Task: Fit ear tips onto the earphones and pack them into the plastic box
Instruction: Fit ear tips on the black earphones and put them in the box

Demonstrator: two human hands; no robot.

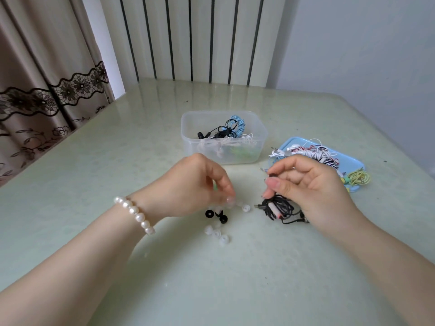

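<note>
My right hand holds a black earphone, pinching one earbud between thumb and forefinger, while its coiled black cable lies on the table below. My left hand reaches down with curled fingers, its fingertips pinching at a clear ear tip among the loose tips. Black ear tips and several clear ones lie scattered beneath it. The clear plastic box stands behind the hands and holds black, blue and white earphones.
A light blue tray at the right carries a tangle of white, red and striped earphones, with a yellow-green coil at its near end. The pale green table meets a curtain at the left and a radiator behind.
</note>
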